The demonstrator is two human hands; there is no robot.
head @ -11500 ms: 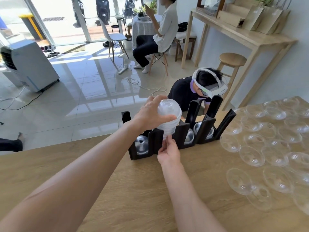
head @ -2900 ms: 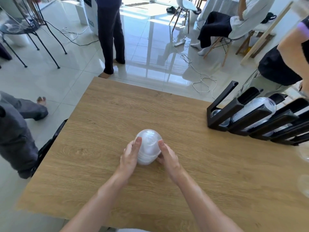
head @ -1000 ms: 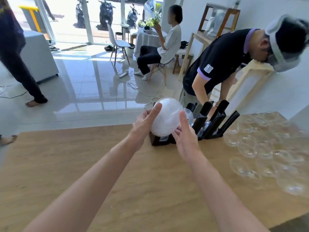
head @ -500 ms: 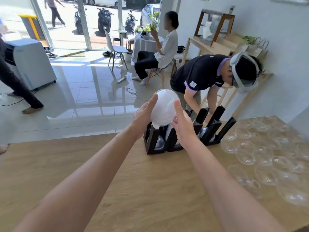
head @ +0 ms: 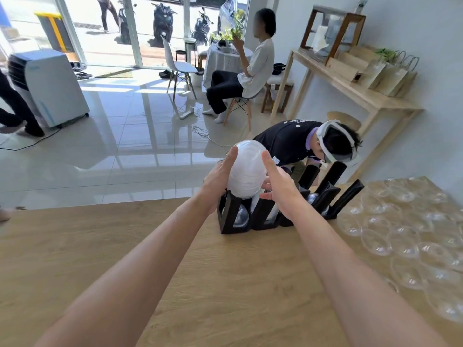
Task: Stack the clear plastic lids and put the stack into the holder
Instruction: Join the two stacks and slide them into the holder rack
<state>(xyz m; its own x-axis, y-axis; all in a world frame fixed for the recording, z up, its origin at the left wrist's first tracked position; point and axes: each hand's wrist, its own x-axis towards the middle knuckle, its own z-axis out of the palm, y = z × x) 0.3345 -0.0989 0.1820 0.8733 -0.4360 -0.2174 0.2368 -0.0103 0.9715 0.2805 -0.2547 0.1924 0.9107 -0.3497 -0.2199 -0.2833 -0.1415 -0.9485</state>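
Note:
A stack of clear domed lids (head: 246, 170) stands dome-up just above the leftmost slot of the black slotted holder (head: 229, 216). My left hand (head: 218, 179) holds its left side and my right hand (head: 278, 186) holds its right side, thumbs up along the dome. Its lower end meets the slot's top edge. Other lids lie low inside the holder's slots. Several loose clear lids (head: 406, 236) are spread over the table to the right.
The wooden table (head: 175, 266) ends just behind the holder. A person in a black shirt and a white headset (head: 335, 141) bends down right behind the holder. Farther off are a seated person (head: 250, 71), a chair and a wooden side table (head: 350, 81).
From the left part of the table I lifted the stack and carried it to the holder. Over the last second it sank a little toward the leftmost slot. The person behind bent lower.

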